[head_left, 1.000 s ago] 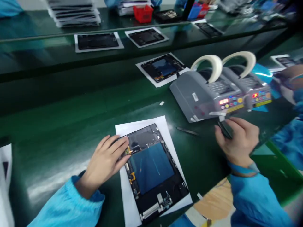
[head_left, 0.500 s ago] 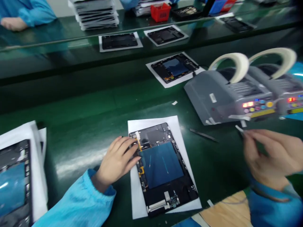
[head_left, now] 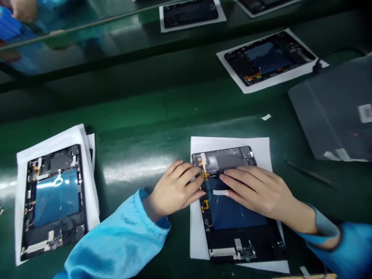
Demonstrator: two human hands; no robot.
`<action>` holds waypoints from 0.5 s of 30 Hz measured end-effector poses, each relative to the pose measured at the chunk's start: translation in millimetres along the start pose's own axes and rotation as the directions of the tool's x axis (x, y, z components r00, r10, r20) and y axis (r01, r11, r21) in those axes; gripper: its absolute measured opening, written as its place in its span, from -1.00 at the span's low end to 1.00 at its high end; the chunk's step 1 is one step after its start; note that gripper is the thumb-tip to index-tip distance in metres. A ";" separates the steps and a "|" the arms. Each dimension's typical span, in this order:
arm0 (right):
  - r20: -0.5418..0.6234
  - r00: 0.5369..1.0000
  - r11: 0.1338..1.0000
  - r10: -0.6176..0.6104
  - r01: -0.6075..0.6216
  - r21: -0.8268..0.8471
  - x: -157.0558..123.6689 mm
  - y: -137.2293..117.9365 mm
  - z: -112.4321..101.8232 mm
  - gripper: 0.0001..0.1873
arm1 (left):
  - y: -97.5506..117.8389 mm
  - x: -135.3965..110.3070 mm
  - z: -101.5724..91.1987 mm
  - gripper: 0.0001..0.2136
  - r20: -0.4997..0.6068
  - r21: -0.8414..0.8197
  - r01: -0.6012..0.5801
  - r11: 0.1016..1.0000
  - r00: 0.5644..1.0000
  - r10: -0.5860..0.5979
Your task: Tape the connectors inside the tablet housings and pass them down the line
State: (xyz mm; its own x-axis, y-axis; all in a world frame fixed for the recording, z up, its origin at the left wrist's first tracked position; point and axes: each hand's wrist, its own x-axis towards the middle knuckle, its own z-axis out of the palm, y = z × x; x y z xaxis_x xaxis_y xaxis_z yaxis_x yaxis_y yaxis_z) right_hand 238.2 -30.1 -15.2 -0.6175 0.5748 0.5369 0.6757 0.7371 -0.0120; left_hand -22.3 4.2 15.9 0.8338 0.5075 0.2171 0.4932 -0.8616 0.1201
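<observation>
An opened tablet (head_left: 244,242) with bared inner parts and a blue battery (head_left: 232,217) lies on a sheet of white paper (head_left: 196,236). At its upper left edge rest the fingers of my left hand (head_left: 176,190), slightly apart, touching the frame near an orange flex cable (head_left: 205,172). My right hand (head_left: 258,190) is over the battery's upper part, pinching a short strip of white tape (head_left: 220,192) at one end. The strip's free end points left, toward my left thumb. Whether the strip touches the tablet I cannot tell.
To the left, another opened tablet (head_left: 56,197) lies on stacked paper. Tweezers (head_left: 310,174) are to the right, below the grey tape dispenser (head_left: 334,108). Another tablet (head_left: 270,58) on paper lies further back, with one (head_left: 190,15) on the raised shelf.
My right hand has come left from beside the tape dispenser to above the tablet, carrying the tape strip. My left hand stays at the tablet's edge. The view has turned left and down.
</observation>
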 end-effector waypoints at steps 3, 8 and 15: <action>0.120 0.993 0.999 -0.007 0.001 0.047 -4.5 1.2 6.2 -0.62 | 0.1 -0.5 2.1 -0.72 0.003 -0.007 0.007 1.000 1.000 -0.006; 0.239 0.970 0.995 0.053 -0.071 0.069 -6.2 0.5 16.1 -0.46 | 1.0 0.2 2.2 -0.72 0.054 0.028 -0.014 1.000 0.998 0.012; 0.279 0.956 0.990 0.091 -0.116 0.074 3.2 -0.5 19.9 -0.35 | -2.4 10.2 -3.8 -0.70 0.177 0.053 -0.062 0.997 0.983 0.052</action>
State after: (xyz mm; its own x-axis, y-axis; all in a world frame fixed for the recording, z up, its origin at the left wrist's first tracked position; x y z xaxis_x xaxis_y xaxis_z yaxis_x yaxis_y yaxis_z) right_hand 227.9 -21.5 -30.2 -0.6412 0.7157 0.2767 0.7109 0.6898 -0.1368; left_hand -15.9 11.3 21.5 0.8889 0.4555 0.0485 0.4530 -0.8898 0.0548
